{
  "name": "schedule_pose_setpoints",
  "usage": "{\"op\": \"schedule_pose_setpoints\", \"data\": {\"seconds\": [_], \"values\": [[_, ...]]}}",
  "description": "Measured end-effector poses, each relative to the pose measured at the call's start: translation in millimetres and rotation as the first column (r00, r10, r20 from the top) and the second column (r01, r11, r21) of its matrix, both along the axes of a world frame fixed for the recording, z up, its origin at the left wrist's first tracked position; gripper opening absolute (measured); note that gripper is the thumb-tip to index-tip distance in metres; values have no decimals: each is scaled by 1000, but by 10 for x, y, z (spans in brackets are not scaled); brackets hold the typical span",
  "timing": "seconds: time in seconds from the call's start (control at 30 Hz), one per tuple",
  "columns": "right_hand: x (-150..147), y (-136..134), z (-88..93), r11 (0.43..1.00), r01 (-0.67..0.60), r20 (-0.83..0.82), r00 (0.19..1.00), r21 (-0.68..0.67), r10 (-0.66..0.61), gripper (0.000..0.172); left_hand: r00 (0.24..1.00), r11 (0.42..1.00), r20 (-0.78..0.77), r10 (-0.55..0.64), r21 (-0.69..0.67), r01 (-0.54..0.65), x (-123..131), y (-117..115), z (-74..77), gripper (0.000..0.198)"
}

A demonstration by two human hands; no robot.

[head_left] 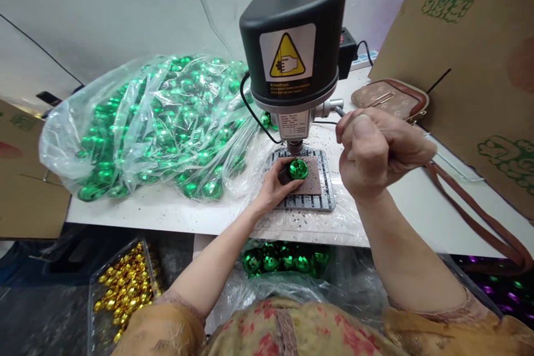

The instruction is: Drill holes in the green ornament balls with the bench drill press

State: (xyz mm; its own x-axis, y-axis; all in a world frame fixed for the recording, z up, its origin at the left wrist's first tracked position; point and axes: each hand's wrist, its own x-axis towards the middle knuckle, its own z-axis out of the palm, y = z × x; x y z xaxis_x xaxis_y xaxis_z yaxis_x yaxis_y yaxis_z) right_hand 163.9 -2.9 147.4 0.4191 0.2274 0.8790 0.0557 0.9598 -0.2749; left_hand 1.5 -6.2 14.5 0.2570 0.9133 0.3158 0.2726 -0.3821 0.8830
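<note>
A small bench drill press [292, 44] with a black head and a yellow warning label stands on the white table [175, 214]. My left hand [273, 184] pinches a shiny green faceted ball [298, 169] on the drill's slotted base plate [323, 192], right under the bit. My right hand [377, 150] is a fist closed round the drill's feed lever [339, 111], to the right of the head.
A big clear plastic bag of green balls [154, 122] lies on the table's left. More green balls [286, 261] sit in a bag below the table edge, gold ones [125, 283] in a tray at lower left. A brown strap purse [392, 99] and cardboard boxes [471, 61] are on the right.
</note>
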Motion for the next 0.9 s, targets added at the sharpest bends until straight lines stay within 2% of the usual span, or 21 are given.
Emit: {"op": "schedule_pose_setpoints", "data": {"seconds": [0.17,0.53,0.6,0.73,0.83,0.9], "values": [[11,41,-22,996,28,20,999,87,-29,52,1000,1000,5,1,-3,-1,3,-3,8,58],[33,34,-133,991,44,67,996,128,-53,50,1000,1000,4,2,-8,-2,0,-6,18,57],[15,25,-33,997,49,16,999,63,-50,54,1000,1000,6,6,-3,-6,8,9,-2,58],[-6,18,326,984,12,-40,999,-177,-20,49,997,997,12,75,6,-75,45,3,1,55],[-7,64,515,983,-116,-95,990,-141,103,41,979,977,-33,199,79,-196,28,-168,86,49],[-8,106,550,983,-160,-104,983,-93,150,41,970,959,-86,227,190,-208,-40,-403,151,48]]}}
